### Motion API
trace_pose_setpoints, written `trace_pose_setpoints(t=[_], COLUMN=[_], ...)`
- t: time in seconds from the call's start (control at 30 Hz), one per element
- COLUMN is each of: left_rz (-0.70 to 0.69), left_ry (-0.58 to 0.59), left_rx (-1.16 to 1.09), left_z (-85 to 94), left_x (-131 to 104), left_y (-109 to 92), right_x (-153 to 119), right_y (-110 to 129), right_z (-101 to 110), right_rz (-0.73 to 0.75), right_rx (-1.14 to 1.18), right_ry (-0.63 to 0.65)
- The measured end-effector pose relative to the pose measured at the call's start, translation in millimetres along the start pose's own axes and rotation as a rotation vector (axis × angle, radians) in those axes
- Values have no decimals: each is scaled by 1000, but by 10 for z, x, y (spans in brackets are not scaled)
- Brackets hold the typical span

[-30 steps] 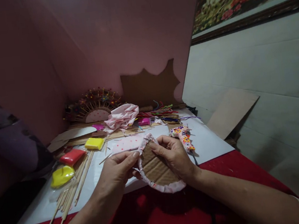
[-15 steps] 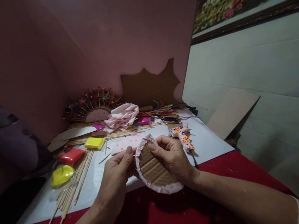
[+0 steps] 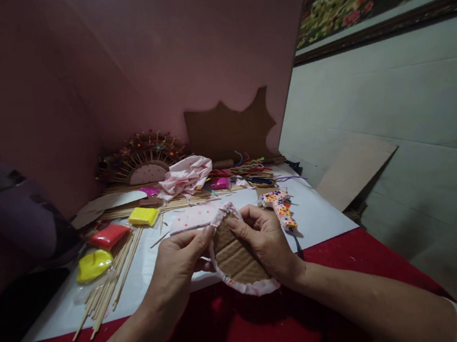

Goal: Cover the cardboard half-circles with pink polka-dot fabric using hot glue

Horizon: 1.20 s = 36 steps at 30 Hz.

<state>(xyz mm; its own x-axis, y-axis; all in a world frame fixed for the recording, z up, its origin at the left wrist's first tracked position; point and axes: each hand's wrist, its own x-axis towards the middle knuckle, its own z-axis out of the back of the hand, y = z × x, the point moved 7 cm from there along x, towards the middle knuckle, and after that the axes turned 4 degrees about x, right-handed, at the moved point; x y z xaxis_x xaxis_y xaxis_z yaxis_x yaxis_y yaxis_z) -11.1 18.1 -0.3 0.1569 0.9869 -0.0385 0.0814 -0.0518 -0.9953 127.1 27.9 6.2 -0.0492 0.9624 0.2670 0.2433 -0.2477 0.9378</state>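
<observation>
A round cardboard disc (image 3: 241,252) is held up over the table's front, its brown corrugated side facing me. Pale pink patterned fabric (image 3: 243,288) is folded over its rim in small pleats. My left hand (image 3: 184,254) pinches the disc's upper left edge, thumb on the fabric fold. On the right side, my right hand (image 3: 265,238) grips the disc with its thumb on the cardboard face; its other fingers are partly hidden behind. Just beyond the hands lies a flat piece of pink dotted fabric (image 3: 193,218). A flower-patterned glue gun (image 3: 281,208) rests right of my right hand.
Wooden sticks (image 3: 118,276), yellow clay packets (image 3: 94,265) and a red packet (image 3: 109,236) lie at left. Behind are crumpled pink fabric (image 3: 187,175), a decorated stick fan (image 3: 146,164) and a jagged cardboard piece (image 3: 230,132). White paper (image 3: 322,220) covers part of the red cloth (image 3: 370,275).
My left thumb has moved right and down onto the fabric edge of the disc. My right hand keeps its hold, and the disc stays in nearly the same place.
</observation>
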Motion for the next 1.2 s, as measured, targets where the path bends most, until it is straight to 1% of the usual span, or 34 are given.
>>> trace_pose_setpoints(t=[0.07, 0.17, 0.23, 0.3, 0.37, 0.43, 0.5, 0.57, 0.67, 0.73, 0.8, 0.83, 0.93, 1.03, 1.1, 1.2], left_rz=[-43, -108, -99, -50, -16, -5, -3, -26, -64, -62, -49, -31, 36, 23, 24, 54], left_ry=[-30, -107, -144, -124, -71, -18, 11, -6, -91, -126, -136, -125, -20, 69, 69, 35], left_rx=[56, 133, 135, 98, 66, 47, 38, 35, 29, 5, -56, -94, -171, -186, -177, -135], left_z=[5, 16, 16, -12, -55, -94, -109, -83, 20, 75, 100, 93, -2, -91, -99, -63], left_x=[-18, -41, -37, -18, -5, -8, -24, -39, -42, -29, -15, -10, -18, -49, -58, -43], left_y=[-38, -82, -50, 29, 91, 106, 86, 36, -13, 1, 30, 49, 92, 64, 64, 101], right_x=[-10, -33, -51, -65, -66, -51, -24, 6, 42, 57, 65, 68, 75, 78, 68, 47], right_y=[-4, -21, -15, 1, 13, 15, 3, -30, -108, -157, -186, -193, -189, -181, -187, -198], right_z=[-5, -5, -13, -35, -55, -56, -42, -14, 30, 45, 55, 59, 71, 82, 82, 57], right_rz=[5, 7, 29, 57, 73, 75, 66, 42, -21, -65, -94, -103, -116, -124, -130, -122], right_rx=[-14, -22, -36, -53, -62, -52, -28, 0, 37, 66, 99, 112, 124, 108, 101, 72], right_ry=[-4, -20, -21, -3, 20, 30, 33, 23, 0, -10, -19, -26, -40, -50, -60, -54])
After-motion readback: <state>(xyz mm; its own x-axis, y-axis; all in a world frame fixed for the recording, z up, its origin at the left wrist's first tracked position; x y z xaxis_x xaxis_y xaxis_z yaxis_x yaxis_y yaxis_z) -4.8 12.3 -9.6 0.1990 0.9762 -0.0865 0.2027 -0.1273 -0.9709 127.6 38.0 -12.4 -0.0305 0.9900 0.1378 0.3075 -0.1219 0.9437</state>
